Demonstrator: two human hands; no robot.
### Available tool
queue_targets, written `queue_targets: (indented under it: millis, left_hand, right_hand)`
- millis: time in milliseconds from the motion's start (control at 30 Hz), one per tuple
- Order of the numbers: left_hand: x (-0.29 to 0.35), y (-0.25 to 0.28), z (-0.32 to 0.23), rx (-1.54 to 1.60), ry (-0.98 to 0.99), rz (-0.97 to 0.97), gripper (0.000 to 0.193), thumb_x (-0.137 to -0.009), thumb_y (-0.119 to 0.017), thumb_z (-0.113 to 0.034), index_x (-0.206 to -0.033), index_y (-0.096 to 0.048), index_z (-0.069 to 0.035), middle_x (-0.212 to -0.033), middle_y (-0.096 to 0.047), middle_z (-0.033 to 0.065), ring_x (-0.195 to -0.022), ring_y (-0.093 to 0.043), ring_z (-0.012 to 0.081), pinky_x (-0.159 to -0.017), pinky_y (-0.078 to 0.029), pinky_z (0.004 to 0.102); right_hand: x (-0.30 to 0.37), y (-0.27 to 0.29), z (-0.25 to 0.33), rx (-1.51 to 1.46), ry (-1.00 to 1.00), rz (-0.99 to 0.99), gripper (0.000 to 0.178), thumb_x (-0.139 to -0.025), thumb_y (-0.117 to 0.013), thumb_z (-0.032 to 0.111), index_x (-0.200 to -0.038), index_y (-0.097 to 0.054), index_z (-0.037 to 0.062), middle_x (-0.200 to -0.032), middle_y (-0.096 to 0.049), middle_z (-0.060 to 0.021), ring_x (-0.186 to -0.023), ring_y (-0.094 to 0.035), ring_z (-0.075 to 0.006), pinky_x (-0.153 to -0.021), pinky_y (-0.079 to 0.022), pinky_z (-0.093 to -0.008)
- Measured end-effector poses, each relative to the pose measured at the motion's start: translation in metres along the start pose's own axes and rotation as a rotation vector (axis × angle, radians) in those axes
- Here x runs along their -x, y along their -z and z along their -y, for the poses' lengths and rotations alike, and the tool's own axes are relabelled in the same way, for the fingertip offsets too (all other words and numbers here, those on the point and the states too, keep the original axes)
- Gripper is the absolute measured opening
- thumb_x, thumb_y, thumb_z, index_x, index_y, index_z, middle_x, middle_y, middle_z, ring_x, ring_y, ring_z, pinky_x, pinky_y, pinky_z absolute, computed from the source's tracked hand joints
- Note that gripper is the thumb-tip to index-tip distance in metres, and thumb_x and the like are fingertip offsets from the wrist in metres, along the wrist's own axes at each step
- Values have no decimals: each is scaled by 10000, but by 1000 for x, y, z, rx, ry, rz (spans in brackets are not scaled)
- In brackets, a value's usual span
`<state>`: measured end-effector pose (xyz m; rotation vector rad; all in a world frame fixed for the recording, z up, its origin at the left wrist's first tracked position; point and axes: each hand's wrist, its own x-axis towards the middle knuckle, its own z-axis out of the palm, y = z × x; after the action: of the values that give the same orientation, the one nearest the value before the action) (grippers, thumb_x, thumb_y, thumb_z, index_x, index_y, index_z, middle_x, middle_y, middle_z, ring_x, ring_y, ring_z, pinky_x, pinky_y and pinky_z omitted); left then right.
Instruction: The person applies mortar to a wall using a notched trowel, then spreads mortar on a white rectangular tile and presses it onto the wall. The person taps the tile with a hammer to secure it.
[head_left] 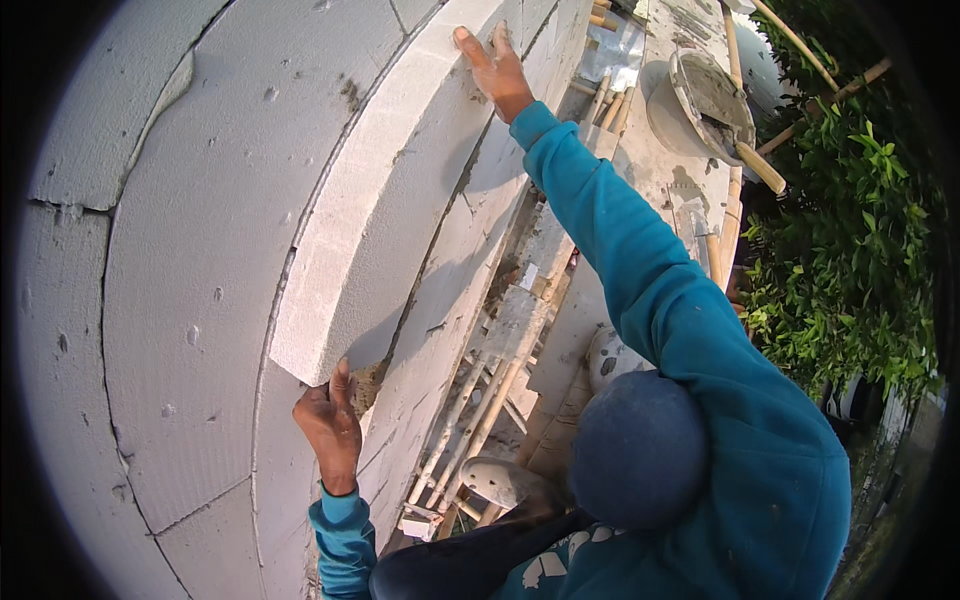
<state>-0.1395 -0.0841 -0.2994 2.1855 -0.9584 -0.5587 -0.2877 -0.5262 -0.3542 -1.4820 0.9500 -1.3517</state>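
Note:
A long, pale aerated concrete block lies along the course of the block wall. My left hand is at its near end, thumb against the lower corner and fingers curled at the edge. Farther up, my right hand grips the far end, its thumb and a finger showing on the block's surface. A rough grey-brown patch, perhaps mortar, shows just beside my left thumb. The undersides of both hands' grips are hidden.
Right of the wall, bamboo poles and boards form a scaffold. On it stand a bucket of grey mortar, with a wooden-handled tool, and another handled tool. My bent knee is close by; leafy branches border the right.

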Motion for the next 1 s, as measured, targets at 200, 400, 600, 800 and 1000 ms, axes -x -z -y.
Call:
queue_targets:
  millis: [200, 400, 600, 800, 1000]
  left_hand:
    - [-9, 5, -10, -108, -49, -22, 459, -930, -688, -309, -684, -655, 77, -561, -595, 84, -524, -569, 115, -484, -507, 291]
    - [-14, 13, -13, -263, -123, -9, 331, -862, -768, -220, -754, -695, 85, -585, -625, 88, -534, -565, 97, -487, -502, 291]
    - [-13, 9, -7, -377, -236, -93, 236, -817, -790, -130, -831, -707, 91, -628, -668, 124, -550, -572, 83, -502, -476, 288]
    - [-9, 6, -4, -234, -276, -126, 232, -794, -786, -79, -912, -692, 98, -749, -718, 186, -640, -645, 103, -556, -497, 301]
    - [-13, 14, -2, -219, -176, -18, 226, -801, -754, -36, -968, -684, 100, -804, -729, 183, -681, -654, 118, -608, -510, 302]
  right_hand:
    - [120, 62, -12, 169, 127, 131, 688, -941, -584, 315, -1459, -301, -37, -1380, -467, -324, -1308, -434, -474, -1112, -338, -479]
    - [249, 226, -46, 550, -135, -244, 346, -934, -575, 100, -1272, -547, 30, -960, -690, -141, -826, -659, -223, -733, -524, -341]
    - [315, 310, -53, 772, -419, -441, 301, -869, -609, 79, -1167, -583, 39, -801, -648, -116, -737, -642, -253, -715, -512, -379]
    - [295, 252, -49, 566, -198, -223, 386, -878, -598, 65, -1254, -516, 41, -857, -650, -118, -773, -637, -242, -725, -516, -372]
    - [251, 251, -47, 558, -90, -240, 375, -868, -609, 75, -1232, -522, 49, -844, -656, -115, -767, -645, -248, -721, -520, -370]
